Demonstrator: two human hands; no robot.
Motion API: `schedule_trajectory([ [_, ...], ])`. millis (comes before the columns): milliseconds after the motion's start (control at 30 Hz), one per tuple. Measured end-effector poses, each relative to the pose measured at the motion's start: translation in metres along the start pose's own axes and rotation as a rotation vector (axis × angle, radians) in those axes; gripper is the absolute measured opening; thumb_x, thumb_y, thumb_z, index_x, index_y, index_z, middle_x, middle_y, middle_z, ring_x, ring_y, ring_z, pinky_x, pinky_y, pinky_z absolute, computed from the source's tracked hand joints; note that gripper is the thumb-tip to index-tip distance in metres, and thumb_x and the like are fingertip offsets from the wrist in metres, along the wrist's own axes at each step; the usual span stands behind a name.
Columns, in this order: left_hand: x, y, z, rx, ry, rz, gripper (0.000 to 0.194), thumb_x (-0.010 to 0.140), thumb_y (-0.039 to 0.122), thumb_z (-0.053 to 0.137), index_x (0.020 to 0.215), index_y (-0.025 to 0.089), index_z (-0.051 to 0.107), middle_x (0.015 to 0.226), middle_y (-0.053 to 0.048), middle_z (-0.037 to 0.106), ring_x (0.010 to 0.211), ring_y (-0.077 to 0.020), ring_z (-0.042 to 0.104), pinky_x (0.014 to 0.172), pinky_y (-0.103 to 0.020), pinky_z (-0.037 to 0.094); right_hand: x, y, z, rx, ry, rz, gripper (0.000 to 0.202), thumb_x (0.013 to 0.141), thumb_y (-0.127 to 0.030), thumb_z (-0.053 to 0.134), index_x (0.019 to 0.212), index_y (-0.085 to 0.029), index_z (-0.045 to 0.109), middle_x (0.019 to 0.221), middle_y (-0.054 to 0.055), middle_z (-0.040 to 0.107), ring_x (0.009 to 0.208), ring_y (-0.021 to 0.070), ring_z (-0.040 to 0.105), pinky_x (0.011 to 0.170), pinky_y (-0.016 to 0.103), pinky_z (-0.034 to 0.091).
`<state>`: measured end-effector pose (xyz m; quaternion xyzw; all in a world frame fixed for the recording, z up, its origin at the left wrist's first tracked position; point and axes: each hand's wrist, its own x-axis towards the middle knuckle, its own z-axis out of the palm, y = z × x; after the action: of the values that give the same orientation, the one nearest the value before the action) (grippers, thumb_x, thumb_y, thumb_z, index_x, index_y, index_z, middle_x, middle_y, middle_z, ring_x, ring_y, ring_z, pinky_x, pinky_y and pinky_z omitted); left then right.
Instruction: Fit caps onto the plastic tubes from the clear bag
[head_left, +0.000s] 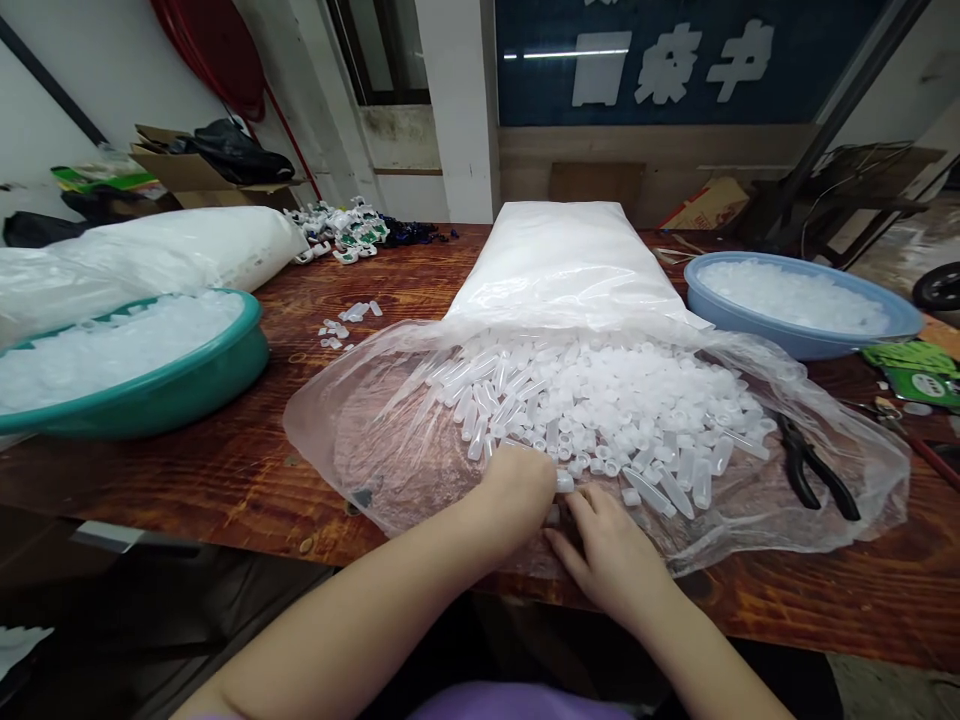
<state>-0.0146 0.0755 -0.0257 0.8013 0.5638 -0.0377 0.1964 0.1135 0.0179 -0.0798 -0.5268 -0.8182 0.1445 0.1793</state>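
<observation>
Up close, both hands meet at the caps (600, 410): left hand (517, 490) pinching a cap (564, 482), right hand (611, 550) fingers spread flat. Pliers (814, 465) lie right; teal basin (172, 385) left, blue basin (802, 335) behind.

My left hand (517, 490) curls over, so its fingertips and anything they pinch are hidden; my right hand (611, 545) lies palm down, its underside unseen; both forearms run off the bottom edge. The teal basin (187, 385) is cut by the left edge; the blue basin (810, 340) partly sits behind the clear bag (390, 440); the pliers (814, 470) blur beneath its film; the far small parts (341, 232) are too small to identify.
</observation>
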Motion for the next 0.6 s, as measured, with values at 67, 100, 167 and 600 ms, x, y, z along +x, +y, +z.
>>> schedule_trajectory([
  [67,0.002,0.001,0.0,-0.054,0.01,-0.018,0.005,0.068,0.011,0.063,0.071,0.014,0.062,0.07,-0.011,0.065,0.078,-0.026,0.063,0.069,-0.031,0.046,0.0,0.0,0.001,0.026,0.017,0.008,0.014,0.084,-0.023,0.05,0.093,-0.017,0.059,0.091,0.01,0.057,0.085,0.0261,0.057,0.076,0.043,0.049],
  [100,0.002,0.0,-0.003,-0.083,0.02,-0.028,0.007,0.065,0.012,0.064,0.071,0.014,0.061,0.07,-0.011,0.065,0.077,-0.0262,0.062,0.068,-0.031,0.046,-0.001,0.001,0.001,0.046,0.026,0.013,0.013,0.085,-0.022,0.049,0.092,-0.017,0.059,0.09,0.01,0.058,0.085,0.0256,0.057,0.077,0.042,0.049],
  [167,-0.004,-0.003,-0.009,-0.147,0.049,-0.046,0.012,0.063,0.016,0.065,0.073,0.014,0.06,0.072,-0.011,0.064,0.076,-0.0272,0.061,0.065,-0.031,0.046,-0.005,0.003,-0.002,0.086,0.048,0.025,0.015,0.087,-0.022,0.047,0.096,-0.017,0.058,0.092,0.009,0.061,0.086,0.0235,0.059,0.077,0.038,0.051],
  [600,-0.046,0.016,0.031,-1.942,0.197,-0.054,0.023,0.07,0.032,0.065,0.075,0.015,0.05,0.059,0.004,0.05,0.054,-0.0083,0.045,0.051,-0.018,0.036,-0.036,-0.002,-0.019,0.348,0.709,-0.205,0.04,0.084,-0.007,0.053,0.117,-0.03,0.058,0.102,0.004,0.066,0.091,0.0183,0.063,0.08,0.03,0.051],
])
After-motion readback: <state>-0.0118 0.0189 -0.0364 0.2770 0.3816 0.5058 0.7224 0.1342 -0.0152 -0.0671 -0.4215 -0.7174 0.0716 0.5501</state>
